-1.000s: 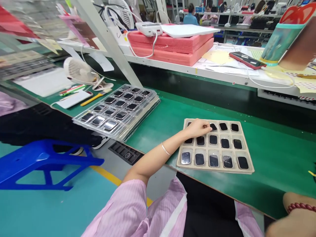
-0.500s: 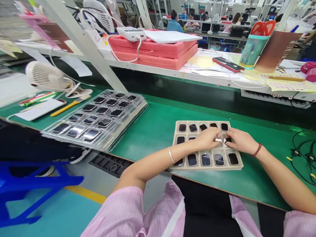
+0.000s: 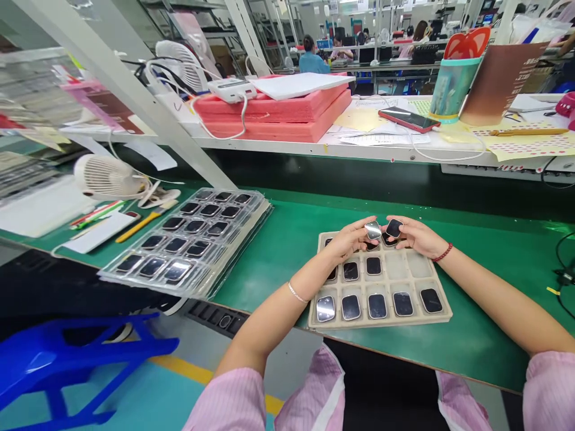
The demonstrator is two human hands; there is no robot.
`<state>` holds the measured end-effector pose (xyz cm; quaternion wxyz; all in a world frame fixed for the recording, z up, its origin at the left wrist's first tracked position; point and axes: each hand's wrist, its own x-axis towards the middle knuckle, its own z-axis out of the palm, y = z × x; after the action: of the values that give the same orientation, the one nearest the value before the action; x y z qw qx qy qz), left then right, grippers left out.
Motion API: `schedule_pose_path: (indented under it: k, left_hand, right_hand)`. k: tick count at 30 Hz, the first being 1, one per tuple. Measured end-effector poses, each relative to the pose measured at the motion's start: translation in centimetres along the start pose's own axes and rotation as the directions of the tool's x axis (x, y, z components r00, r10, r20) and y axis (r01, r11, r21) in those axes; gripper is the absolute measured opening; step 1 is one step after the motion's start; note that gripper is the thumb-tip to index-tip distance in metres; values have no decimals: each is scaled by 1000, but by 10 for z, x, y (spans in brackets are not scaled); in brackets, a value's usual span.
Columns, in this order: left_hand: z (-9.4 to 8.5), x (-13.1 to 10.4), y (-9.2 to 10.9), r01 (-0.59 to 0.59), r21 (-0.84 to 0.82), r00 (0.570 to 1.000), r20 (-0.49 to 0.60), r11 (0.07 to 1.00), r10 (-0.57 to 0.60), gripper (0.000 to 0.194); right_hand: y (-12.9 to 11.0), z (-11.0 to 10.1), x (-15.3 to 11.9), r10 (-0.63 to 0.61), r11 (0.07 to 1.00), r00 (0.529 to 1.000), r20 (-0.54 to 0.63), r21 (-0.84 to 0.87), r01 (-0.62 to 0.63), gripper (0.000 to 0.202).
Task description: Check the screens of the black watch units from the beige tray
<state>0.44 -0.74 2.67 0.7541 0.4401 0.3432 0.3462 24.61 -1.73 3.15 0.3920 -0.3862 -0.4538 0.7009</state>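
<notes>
Holding, left hand: In the head view, the left hand (image 3: 348, 240) grips a silver-faced piece (image 3: 372, 230) between its fingertips; the grip is narrow, closed on the piece.
Right hand: The right hand (image 3: 421, 237) pinches a dark-faced piece (image 3: 395, 228), its fingers likewise closed.
Piece positions: Both are raised above the back part of the beige tray (image 3: 396, 264), just beside each other; whether their edges touch cannot be told.
Beige tray: It lies flat on the green bench (image 3: 489, 311), near the bench's front edge, with a front row of five pieces face up.
Edge contact: Because the held pieces are so close, a small inward turn of either hand could knock or scratch them.
Slip: Smooth faces and a fingertip hold could, in judgement, let a piece drop onto those below.
Forearms: The left forearm (image 3: 274, 317) reaches past the tray's left side; a low sweep could nudge the tray.
Stacked clear trays (image 3: 215, 263): They stand left of the beige tray, well apart from both hands, at low risk.
</notes>
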Motion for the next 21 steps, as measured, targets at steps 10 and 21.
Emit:
schedule_pose_path:
  k: [10, 21]
  left_hand:
    - [-4, -1, -2, -2, 19, 1000, 18, 1000, 1, 75]
    - [-2, -2, -3, -15, 24, 999, 39, 1000, 14, 61]
  right_hand:
    - [6, -12, -3, -10, 998, 993, 120, 62, 3, 56]
    - [6, -15, -2, -5, 1000, 992, 126, 19, 2, 55]
